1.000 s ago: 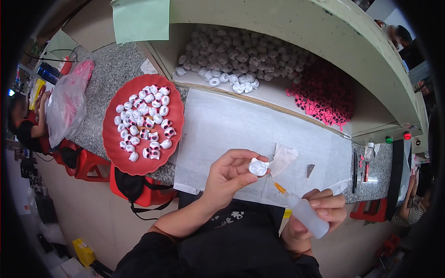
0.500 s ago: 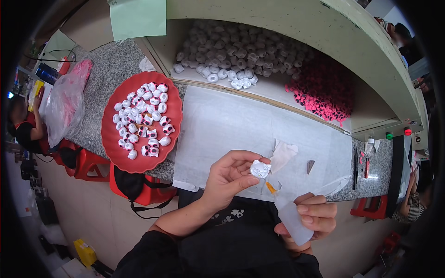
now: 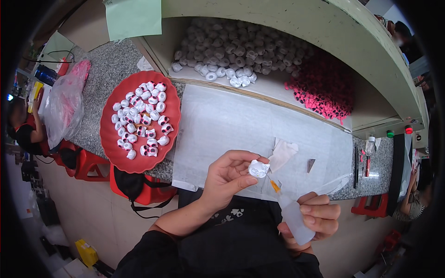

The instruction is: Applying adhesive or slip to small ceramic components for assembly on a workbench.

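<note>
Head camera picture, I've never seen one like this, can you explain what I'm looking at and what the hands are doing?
This is one view from a wide fisheye camera worn on a person's head, looking down, so straight edges bend near the rim. The two bare forearms coming up from the bottom are the wearer's own. The left hand pinches a small white cat-shaped piece. The right hand grips a translucent squeeze bottle, its orange nozzle aimed at that piece. Ahead is a grey worktop with a white sheet. To the left sits a red plate of similar white pieces. A shelf behind holds a white heap and a pink heap.
</note>
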Tool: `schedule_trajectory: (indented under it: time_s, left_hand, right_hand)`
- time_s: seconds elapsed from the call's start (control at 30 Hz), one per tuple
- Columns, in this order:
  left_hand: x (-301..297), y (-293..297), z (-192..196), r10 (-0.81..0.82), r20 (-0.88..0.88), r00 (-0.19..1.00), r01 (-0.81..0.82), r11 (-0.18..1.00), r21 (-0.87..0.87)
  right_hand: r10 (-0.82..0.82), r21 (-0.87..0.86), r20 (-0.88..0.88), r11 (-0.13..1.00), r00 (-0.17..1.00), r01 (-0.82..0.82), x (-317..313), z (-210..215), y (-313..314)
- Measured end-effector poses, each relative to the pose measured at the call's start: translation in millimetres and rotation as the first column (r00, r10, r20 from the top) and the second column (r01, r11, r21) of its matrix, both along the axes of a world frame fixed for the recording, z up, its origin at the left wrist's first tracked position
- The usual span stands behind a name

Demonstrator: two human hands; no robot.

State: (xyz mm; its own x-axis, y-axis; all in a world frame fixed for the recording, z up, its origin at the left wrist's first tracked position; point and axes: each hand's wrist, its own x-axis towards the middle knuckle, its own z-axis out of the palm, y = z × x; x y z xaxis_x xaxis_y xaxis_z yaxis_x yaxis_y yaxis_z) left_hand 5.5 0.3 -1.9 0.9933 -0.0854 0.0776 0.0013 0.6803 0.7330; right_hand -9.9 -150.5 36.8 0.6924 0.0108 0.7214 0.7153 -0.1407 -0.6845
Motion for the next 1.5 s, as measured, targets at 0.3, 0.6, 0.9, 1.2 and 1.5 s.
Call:
schedule_trajectory:
  time_s: [0.3,0.6,0.9,1.2,1.5]
  left_hand:
    - [0,0,1,-0.013,-0.008,1.000,0.013,1.000,0.010]
    - [0,0,1,-0.016,-0.013,1.000,0.016,1.000,0.015]
    - [-3,0,2,0.022,0.062,0.998,-0.027,0.997,0.078]
    - [-1,5,-1,0.058,0.244,0.968,-0.148,0.917,0.371]
    - [2,5,-3,0.079,0.282,0.956,-0.196,0.887,0.418]
  right_hand:
    - [0.045,0.005,-0.012,0.999,0.999,-0.045,-1,0,0]
    - [0.065,-0.044,-0.052,0.997,0.997,-0.067,-3,3,-1]
    - [0.035,0.037,0.002,0.999,0.999,-0.035,0,-2,3]
    - [0.036,-0.002,0.004,0.999,0.999,-0.036,1,-2,6]
    - [0.044,-0.037,-0.006,0.998,0.999,-0.044,3,-1,0]
